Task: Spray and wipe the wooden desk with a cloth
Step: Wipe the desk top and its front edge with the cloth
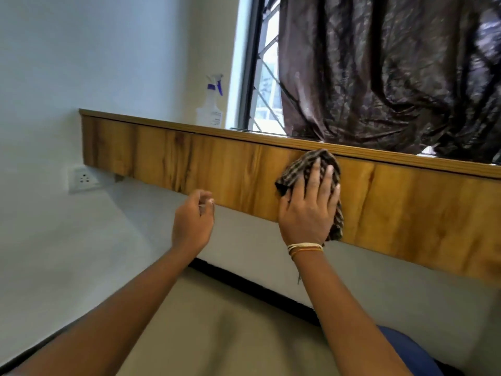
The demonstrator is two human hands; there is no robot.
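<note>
Pressing the cloth [329, 169] flat against the wooden front panel of the worktop [217, 169], the right hand [309, 202] sits centre frame with fingers spread straight over the striped fabric; it pins the cloth and does not clench it. Left hand [193, 221] hangs free just left of it, fingers loosely curled, holding nothing, close to the panel's lower edge but seemingly not touching.

Risks, as judged:
- Cloth is bunched; part dangles below the palm. A fast sweep could let it slip out from under the flat fingers.
- Top of cloth meets the overhanging lip of the worktop; an upward stroke may snag there.
- A wipe toward the right of frame nears the dark curtain [393, 71] draped onto the worktop; it could get dragged or dampened.

Room to move: long bare stretches of panel run both left and right. Lower edge is open, with wall beneath. The wall socket [84, 179] at mid left sits below the panel's left end; drips or a wet cloth there look unwise.

Farther back, the spray bottle [210, 104] stands on the worktop's upper left, beside the window frame [250, 63], well apart from both hands; a hard bump to the worktop might tip it.
</note>
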